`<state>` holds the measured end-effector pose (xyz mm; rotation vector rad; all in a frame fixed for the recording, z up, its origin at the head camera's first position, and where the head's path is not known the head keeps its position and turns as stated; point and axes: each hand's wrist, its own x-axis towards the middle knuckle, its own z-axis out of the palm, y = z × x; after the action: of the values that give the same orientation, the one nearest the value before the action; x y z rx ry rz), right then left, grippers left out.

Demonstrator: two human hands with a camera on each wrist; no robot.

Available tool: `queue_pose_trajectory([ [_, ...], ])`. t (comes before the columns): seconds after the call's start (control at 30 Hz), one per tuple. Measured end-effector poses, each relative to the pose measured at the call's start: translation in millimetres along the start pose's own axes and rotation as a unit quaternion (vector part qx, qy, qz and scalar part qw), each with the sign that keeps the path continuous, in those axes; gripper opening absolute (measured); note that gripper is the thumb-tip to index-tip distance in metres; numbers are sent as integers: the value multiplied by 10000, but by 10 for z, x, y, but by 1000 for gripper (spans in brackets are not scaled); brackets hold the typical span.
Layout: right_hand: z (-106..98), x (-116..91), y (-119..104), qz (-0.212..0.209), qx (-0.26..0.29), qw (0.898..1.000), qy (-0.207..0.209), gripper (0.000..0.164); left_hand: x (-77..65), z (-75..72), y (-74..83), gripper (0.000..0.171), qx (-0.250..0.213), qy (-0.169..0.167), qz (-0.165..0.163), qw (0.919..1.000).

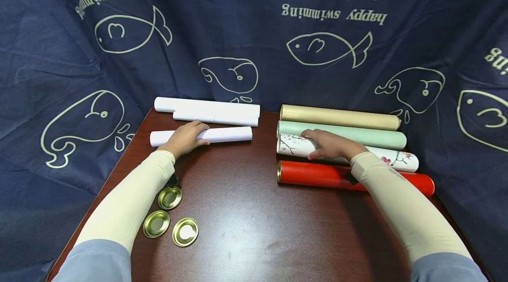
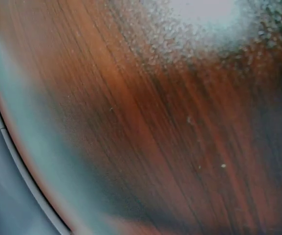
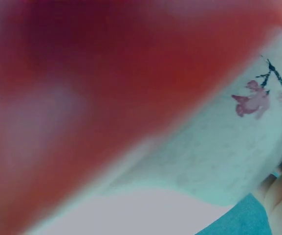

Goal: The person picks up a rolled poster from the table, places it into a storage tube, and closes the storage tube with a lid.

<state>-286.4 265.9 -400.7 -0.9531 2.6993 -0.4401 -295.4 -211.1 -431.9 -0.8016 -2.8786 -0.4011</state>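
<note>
My left hand (image 1: 185, 138) grips a rolled sheet of white paper (image 1: 234, 134) from above, fingers over its far side and thumb on the near side. On the right, my right hand (image 1: 331, 144) holds a white cardboard tube (image 1: 400, 159) printed with plum blossom branches, fingers across its top and thumb along the near side. In the right wrist view a pink blossom (image 3: 253, 104) shows on the tube, behind a large red blur. Wood-grain tabletop (image 2: 145, 127) fills most of the left wrist view, leaving the left hand and its roll out of sight.
Further white paper rolls (image 1: 206, 105) lie behind the left hand. A gold tube (image 1: 341, 117) and a mint green tube (image 1: 357, 135) lie beyond the blossom tube, a red tube (image 1: 313, 174) nearer. Three gold metal lids (image 1: 185, 231) rest front left. Dark blue curtain (image 1: 254, 17) surrounds the table.
</note>
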Motion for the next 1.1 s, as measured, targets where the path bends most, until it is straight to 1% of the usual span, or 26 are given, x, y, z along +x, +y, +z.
queue_pose_trajectory([
  [0.17, -19, -56, -32, 21, 7, 9995, 318, 71, -37, -22, 36, 49, -87, 143, 127, 9998],
  [0.27, -37, -82, -57, 30, -117, 9990, 438, 72, -55, -43, 85, 49, -179, 190, 141, 9996],
  [0.4, -108, -138, -127, -17, -372, 9973, 638, 73, -103, -80, 150, 46, -283, 331, 265, 9987],
  [0.57, -230, -290, -293, -238, -719, 9916, 1045, 73, -240, -143, 220, 43, -400, 541, 347, 9971],
  [0.73, -266, -535, -480, -435, -864, 9859, 1369, 73, -408, -238, 278, 44, -469, 724, 370, 9956],
  [0.83, -238, -707, -570, -497, -864, 9835, 1510, 73, -472, -311, 305, 44, -527, 879, 420, 9938],
  [0.93, -159, -847, -633, -600, -860, 9807, 1648, 73, -520, -375, 329, 44, -580, 1013, 435, 9922],
  [1.03, -52, -929, -673, -696, -902, 9772, 1794, 74, -558, -410, 357, 43, -642, 1106, 467, 9907],
  [1.1, 17, -958, -695, -679, -931, 9755, 1874, 74, -579, -420, 384, 43, -694, 1147, 524, 9896],
])
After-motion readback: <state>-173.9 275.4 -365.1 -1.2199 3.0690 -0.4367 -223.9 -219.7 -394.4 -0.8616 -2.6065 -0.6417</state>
